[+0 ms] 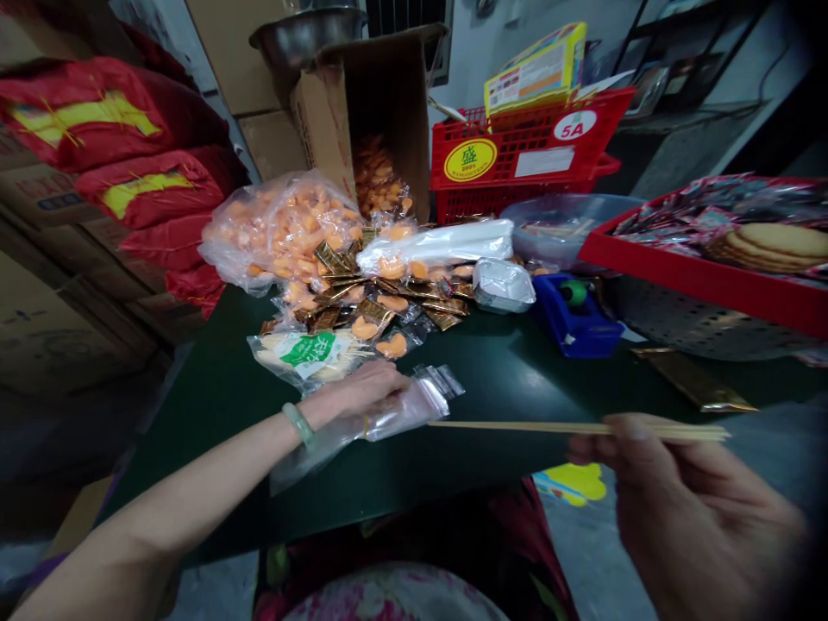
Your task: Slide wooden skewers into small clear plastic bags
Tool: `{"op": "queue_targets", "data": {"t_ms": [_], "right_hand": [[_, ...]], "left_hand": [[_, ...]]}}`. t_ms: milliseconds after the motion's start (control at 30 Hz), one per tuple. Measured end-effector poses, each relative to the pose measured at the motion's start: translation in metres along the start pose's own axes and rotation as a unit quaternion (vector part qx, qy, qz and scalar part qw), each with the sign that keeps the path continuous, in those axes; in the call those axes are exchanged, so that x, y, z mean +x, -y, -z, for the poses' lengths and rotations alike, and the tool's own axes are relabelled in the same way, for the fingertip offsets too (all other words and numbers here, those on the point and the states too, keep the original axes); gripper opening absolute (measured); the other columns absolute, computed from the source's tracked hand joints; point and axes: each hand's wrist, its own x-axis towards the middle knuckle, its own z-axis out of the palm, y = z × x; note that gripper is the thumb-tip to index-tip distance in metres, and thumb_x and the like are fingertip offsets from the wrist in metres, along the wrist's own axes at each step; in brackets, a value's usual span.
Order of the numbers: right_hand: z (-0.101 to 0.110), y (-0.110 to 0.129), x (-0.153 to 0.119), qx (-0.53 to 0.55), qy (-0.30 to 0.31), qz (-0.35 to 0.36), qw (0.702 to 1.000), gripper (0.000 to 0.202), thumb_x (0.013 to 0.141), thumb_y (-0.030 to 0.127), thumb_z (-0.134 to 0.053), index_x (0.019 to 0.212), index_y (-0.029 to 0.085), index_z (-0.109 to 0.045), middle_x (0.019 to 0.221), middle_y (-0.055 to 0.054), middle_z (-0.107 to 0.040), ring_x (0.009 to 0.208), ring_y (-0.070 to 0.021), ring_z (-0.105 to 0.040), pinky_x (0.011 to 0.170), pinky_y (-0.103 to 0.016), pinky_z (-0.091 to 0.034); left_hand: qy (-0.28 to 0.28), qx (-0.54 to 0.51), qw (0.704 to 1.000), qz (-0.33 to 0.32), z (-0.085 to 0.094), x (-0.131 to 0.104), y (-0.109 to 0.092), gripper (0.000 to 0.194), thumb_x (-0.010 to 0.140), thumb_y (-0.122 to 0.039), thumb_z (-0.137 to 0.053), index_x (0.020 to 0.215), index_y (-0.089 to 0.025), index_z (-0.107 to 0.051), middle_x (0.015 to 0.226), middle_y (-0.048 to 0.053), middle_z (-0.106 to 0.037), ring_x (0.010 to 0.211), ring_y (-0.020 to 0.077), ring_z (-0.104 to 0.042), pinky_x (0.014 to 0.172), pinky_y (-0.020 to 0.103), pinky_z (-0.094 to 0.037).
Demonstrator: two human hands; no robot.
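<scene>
My left hand, with a pale green bangle at the wrist, is closed over a stack of clear plastic bags lying at the front of the dark green table. Its fingertips are partly hidden against the plastic. My right hand grips a few thin bamboo skewers between thumb and fingers. They lie level and point left, their far tips close to the bags. Just behind my left hand is a packet with a green and white label, pale sticks showing inside.
Gold-brown sachets and orange wrapped pieces are heaped behind, below a large bag of orange pieces. A blue tape dispenser, red baskets and a red-rimmed tray stand right. Red sacks are stacked left.
</scene>
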Motion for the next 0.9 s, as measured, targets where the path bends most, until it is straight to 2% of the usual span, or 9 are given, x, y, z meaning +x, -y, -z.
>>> {"op": "queue_targets", "data": {"t_ms": [167, 267, 400, 533, 667, 733, 800, 900], "right_hand": [[-0.030, -0.005, -0.006, 0.017, 0.061, 0.011, 0.998, 0.024, 0.070, 0.040, -0.063, 0.072, 0.016, -0.060, 0.056, 0.000, -0.061, 0.048, -0.0130, -0.057, 0.048, -0.025, -0.049], [-0.040, -0.008, -0.010, 0.007, 0.068, 0.057, 0.996, 0.024, 0.072, 0.039, -0.062, 0.070, 0.016, -0.059, 0.057, 0.000, -0.060, 0.046, -0.0123, -0.056, 0.046, -0.025, -0.049], [-0.040, -0.011, -0.010, -0.028, 0.062, 0.137, 0.988, 0.020, 0.075, 0.035, -0.059, 0.066, 0.017, -0.058, 0.062, 0.000, -0.061, 0.050, -0.0116, -0.057, 0.049, -0.024, -0.047], [-0.038, -0.012, -0.006, -0.100, 0.078, 0.207, 0.970, 0.017, 0.078, 0.033, -0.056, 0.071, 0.018, -0.060, 0.070, -0.003, -0.065, 0.059, -0.0144, -0.059, 0.056, -0.026, -0.046], [-0.038, -0.010, -0.002, -0.139, 0.108, 0.270, 0.947, 0.016, 0.080, 0.030, -0.053, 0.070, 0.019, -0.059, 0.065, -0.001, -0.064, 0.056, -0.0136, -0.058, 0.055, -0.025, -0.044], [-0.036, -0.010, -0.001, -0.136, 0.120, 0.267, 0.947, 0.015, 0.079, 0.029, -0.054, 0.069, 0.019, -0.059, 0.060, 0.000, -0.061, 0.051, -0.0125, -0.057, 0.049, -0.023, -0.043], [-0.035, -0.011, 0.002, -0.109, 0.118, 0.224, 0.961, 0.014, 0.078, 0.030, -0.056, 0.071, 0.018, -0.059, 0.061, 0.000, -0.061, 0.050, -0.0122, -0.057, 0.047, -0.023, -0.044], [-0.032, -0.014, 0.007, -0.065, 0.071, 0.141, 0.985, 0.017, 0.074, 0.034, -0.060, 0.070, 0.017, -0.060, 0.065, -0.001, -0.061, 0.049, -0.0120, -0.057, 0.045, -0.023, -0.047]], "left_hand": [[0.000, -0.002, 1.000, 0.013, 0.000, 0.009, -0.002, 0.016, 0.073, -0.013, -0.047, 0.057, -0.016, -0.043, 0.053, -0.005, -0.036, 0.051, 0.0094, -0.032, 0.051, 0.024, -0.023], [-0.016, -0.008, 1.000, 0.017, 0.001, 0.014, -0.010, 0.018, 0.079, -0.015, -0.042, 0.061, -0.016, -0.043, 0.052, -0.005, -0.035, 0.049, 0.0084, -0.030, 0.049, 0.023, -0.020], [-0.014, -0.025, 1.000, -0.003, -0.001, 0.020, -0.018, 0.016, 0.083, -0.015, -0.037, 0.069, -0.017, -0.047, 0.052, -0.006, -0.037, 0.049, 0.0081, -0.034, 0.049, 0.022, -0.022], [-0.005, 0.001, 1.000, -0.022, -0.002, 0.027, -0.022, 0.011, 0.079, -0.014, -0.044, 0.069, -0.017, -0.047, 0.054, -0.006, -0.037, 0.051, 0.0082, -0.035, 0.050, 0.021, -0.024], [-0.076, 0.024, 0.997, -0.002, 0.001, 0.016, -0.023, 0.008, 0.084, -0.020, -0.041, 0.086, -0.016, -0.048, 0.079, 0.001, -0.049, 0.069, 0.0129, -0.044, 0.062, 0.023, -0.033], [-0.094, 0.036, 0.995, -0.008, -0.001, 0.001, -0.023, 0.011, 0.086, -0.019, -0.037, 0.091, -0.015, -0.047, 0.088, 0.005, -0.050, 0.077, 0.0151, -0.044, 0.067, 0.025, -0.035], [-0.069, 0.043, 0.996, -0.025, -0.007, -0.016, -0.022, 0.013, 0.087, -0.016, -0.035, 0.088, -0.015, -0.049, 0.084, 0.005, -0.050, 0.075, 0.0150, -0.045, 0.068, 0.025, -0.036], [-0.033, 0.042, 0.998, -0.035, -0.015, -0.030, -0.021, 0.018, 0.088, -0.017, -0.034, 0.087, -0.014, -0.051, 0.082, 0.005, -0.051, 0.074, 0.0148, -0.047, 0.069, 0.025, -0.038]]}}
